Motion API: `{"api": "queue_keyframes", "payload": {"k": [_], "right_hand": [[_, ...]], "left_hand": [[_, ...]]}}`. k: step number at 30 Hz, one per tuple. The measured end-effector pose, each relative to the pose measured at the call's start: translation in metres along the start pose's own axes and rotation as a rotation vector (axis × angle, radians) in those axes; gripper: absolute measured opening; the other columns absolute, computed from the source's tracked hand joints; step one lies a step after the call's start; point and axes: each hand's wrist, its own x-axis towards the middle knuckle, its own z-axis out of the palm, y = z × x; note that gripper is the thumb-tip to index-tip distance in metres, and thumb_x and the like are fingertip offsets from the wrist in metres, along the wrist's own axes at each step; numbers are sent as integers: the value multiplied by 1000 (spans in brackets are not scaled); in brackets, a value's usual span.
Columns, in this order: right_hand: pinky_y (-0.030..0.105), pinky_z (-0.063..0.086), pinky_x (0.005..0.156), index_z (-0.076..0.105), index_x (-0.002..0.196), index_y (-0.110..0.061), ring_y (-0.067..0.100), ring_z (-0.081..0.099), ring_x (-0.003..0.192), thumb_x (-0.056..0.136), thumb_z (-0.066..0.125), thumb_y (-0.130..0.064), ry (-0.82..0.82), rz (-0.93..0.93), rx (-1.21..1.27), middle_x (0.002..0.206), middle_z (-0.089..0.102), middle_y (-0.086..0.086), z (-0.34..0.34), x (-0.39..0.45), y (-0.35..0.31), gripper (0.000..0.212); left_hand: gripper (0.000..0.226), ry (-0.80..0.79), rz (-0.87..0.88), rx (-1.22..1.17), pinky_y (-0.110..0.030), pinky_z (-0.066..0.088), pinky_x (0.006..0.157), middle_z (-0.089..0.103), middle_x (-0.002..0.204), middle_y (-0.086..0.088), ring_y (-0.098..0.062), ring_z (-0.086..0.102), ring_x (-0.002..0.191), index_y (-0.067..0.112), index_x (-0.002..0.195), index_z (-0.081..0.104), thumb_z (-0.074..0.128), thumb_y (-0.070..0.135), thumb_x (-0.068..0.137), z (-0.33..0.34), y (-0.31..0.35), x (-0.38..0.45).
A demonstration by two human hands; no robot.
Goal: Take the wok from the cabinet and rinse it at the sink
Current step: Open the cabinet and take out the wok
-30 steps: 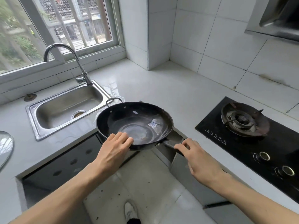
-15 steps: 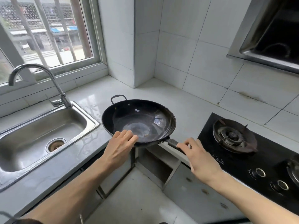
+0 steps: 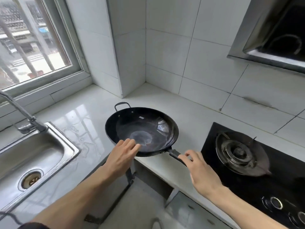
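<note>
A black wok (image 3: 145, 128) with a small loop handle at its far side sits level over the white counter, between sink and stove. My left hand (image 3: 123, 156) grips its near rim, fingers over the edge. My right hand (image 3: 200, 171) holds the wok's long dark handle (image 3: 175, 153), fingers loosely curled around it. The steel sink (image 3: 33, 156) with its drain lies to the left, and the curved tap (image 3: 21, 113) rises behind it.
A black gas stove (image 3: 247, 156) with a burner sits to the right, a range hood (image 3: 277, 35) above it. The open cabinet (image 3: 148, 177) gapes under the counter in front of me. A window (image 3: 33, 47) fills the upper left.
The wok has risen from in front of the cabinet to above the counter, held by both hands. My view has tilted up and right, so the sink now sits further left.
</note>
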Motion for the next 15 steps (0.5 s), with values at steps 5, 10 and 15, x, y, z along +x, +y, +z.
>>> {"api": "queue_keyframes", "payload": {"k": [5,10,15], "right_hand": [[21,48,57,37,137,-25,17,38,112,70,58,17,-20,3,21,126,32,-7,4,36,34,81],[24,52,60,40,136,-23,19,39,110,69,58,17,-10,-13,19,124,35,-5,13,61,56,80],[22,52,59,43,133,-20,20,42,106,63,64,16,7,-23,28,122,40,-5,24,72,67,81]], "left_hand": [[49,-44,-19,12,-29,38,61,45,83,3,-17,38,69,19,95,43,74,-6,66,21,-6,43],[49,-61,-22,13,-29,37,58,46,82,1,-16,37,67,18,95,43,76,-4,66,38,-11,67],[40,-90,2,43,-30,36,60,43,83,1,-18,37,69,16,93,47,74,-2,69,60,-20,77]]}}
